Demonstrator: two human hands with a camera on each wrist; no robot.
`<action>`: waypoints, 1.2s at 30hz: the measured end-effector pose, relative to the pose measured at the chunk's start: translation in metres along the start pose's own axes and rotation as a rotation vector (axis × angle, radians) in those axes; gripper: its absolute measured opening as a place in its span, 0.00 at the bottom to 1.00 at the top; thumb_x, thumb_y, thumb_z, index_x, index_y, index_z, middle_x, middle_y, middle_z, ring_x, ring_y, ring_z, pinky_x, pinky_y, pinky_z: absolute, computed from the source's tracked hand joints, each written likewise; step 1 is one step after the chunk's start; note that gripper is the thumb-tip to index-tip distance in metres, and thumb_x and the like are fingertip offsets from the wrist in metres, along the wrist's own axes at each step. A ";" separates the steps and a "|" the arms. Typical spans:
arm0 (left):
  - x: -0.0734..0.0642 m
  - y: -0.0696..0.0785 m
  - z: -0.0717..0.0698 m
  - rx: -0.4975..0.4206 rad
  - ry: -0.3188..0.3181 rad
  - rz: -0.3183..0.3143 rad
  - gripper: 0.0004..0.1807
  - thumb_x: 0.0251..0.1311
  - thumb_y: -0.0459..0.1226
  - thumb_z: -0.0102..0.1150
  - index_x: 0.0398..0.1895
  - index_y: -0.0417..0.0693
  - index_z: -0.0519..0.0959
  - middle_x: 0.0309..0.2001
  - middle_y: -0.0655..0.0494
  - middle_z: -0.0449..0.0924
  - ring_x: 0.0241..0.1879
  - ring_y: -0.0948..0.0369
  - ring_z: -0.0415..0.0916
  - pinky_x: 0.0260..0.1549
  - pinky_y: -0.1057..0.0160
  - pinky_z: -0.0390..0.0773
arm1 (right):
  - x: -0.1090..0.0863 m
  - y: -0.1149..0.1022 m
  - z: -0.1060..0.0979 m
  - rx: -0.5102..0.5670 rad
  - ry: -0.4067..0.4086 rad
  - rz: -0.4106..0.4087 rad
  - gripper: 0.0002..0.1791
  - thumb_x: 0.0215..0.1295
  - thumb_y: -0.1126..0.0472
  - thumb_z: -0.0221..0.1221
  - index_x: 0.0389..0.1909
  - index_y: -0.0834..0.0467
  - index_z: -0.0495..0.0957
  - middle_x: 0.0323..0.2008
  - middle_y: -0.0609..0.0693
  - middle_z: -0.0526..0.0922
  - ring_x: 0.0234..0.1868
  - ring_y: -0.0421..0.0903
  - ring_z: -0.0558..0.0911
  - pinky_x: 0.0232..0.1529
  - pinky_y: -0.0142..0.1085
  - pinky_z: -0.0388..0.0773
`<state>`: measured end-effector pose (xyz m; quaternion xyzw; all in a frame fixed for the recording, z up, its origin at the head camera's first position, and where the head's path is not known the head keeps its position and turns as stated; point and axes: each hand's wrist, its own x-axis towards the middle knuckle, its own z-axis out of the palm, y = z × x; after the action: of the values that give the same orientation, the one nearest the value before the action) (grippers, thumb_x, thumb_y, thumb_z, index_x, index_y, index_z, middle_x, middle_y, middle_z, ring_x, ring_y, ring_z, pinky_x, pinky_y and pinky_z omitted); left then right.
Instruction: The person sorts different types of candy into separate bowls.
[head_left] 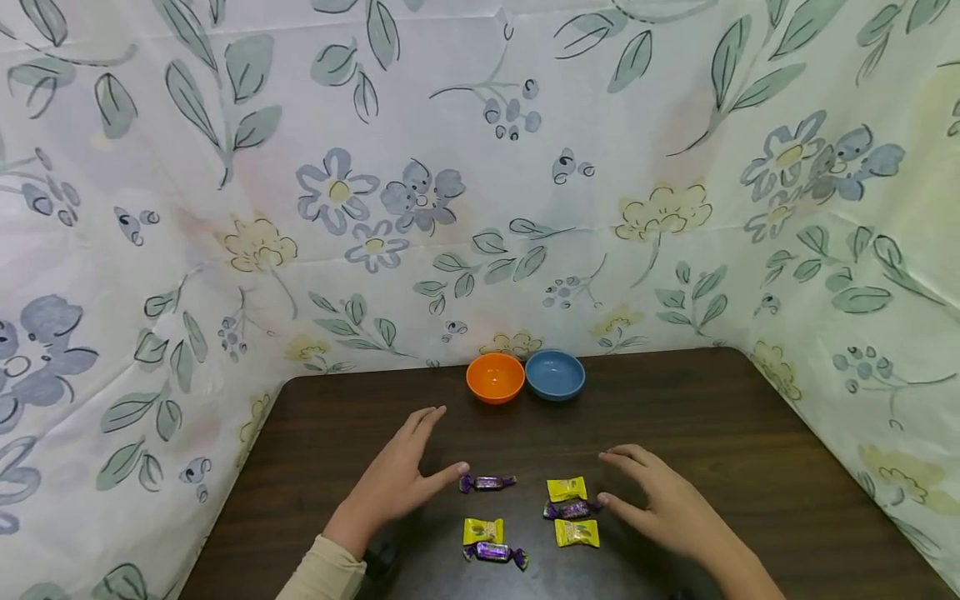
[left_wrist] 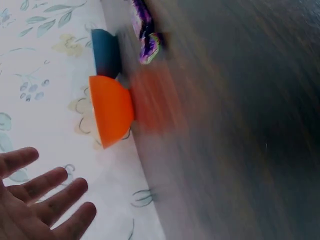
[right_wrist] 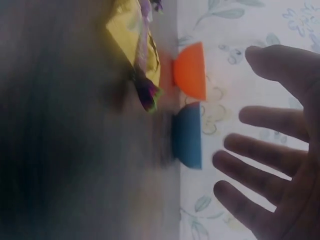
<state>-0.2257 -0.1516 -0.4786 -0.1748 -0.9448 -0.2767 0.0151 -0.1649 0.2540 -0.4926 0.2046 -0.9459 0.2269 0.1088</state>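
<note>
Several wrapped candies lie on the dark wooden table between the two hands. On the left are a purple candy (head_left: 487, 483), a yellow candy (head_left: 483, 531) and another purple candy (head_left: 495, 553). The right cluster has a yellow candy (head_left: 566, 489), a purple candy (head_left: 572, 509) and a second yellow candy (head_left: 577, 533). My left hand (head_left: 402, 472) hovers beside the upper left purple candy, thumb near its wrapper end, holding nothing. My right hand (head_left: 660, 497), fingers spread in its wrist view, is just right of the other cluster and also holds nothing.
An orange bowl (head_left: 495, 378) and a blue bowl (head_left: 555, 375) stand side by side at the table's back edge. Behind the table (head_left: 360, 417) hangs a floral cloth (head_left: 480, 192), which also runs along both sides.
</note>
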 end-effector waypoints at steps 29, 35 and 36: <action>0.054 -0.006 0.028 0.064 -0.032 0.098 0.54 0.62 0.75 0.56 0.82 0.52 0.65 0.80 0.49 0.64 0.74 0.47 0.71 0.73 0.40 0.72 | 0.002 -0.017 0.029 0.139 -0.225 -0.111 0.16 0.65 0.46 0.73 0.51 0.46 0.87 0.41 0.35 0.80 0.38 0.31 0.73 0.36 0.29 0.73; 0.068 -0.008 0.030 0.076 -0.024 0.109 0.54 0.63 0.74 0.56 0.83 0.51 0.63 0.81 0.46 0.62 0.76 0.45 0.69 0.72 0.39 0.72 | 0.003 -0.016 0.029 0.115 -0.244 -0.103 0.15 0.65 0.44 0.73 0.49 0.44 0.88 0.41 0.34 0.80 0.39 0.31 0.74 0.36 0.33 0.76; 0.070 -0.008 0.030 0.076 -0.022 0.108 0.55 0.63 0.74 0.56 0.83 0.50 0.63 0.81 0.46 0.61 0.76 0.44 0.69 0.72 0.38 0.72 | 0.003 -0.016 0.030 0.110 -0.246 -0.103 0.15 0.65 0.44 0.73 0.49 0.44 0.88 0.41 0.34 0.80 0.38 0.31 0.74 0.36 0.33 0.76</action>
<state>-0.2922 -0.1194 -0.4994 -0.2278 -0.9439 -0.2376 0.0261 -0.1642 0.2256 -0.5115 0.2849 -0.9265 0.2456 -0.0079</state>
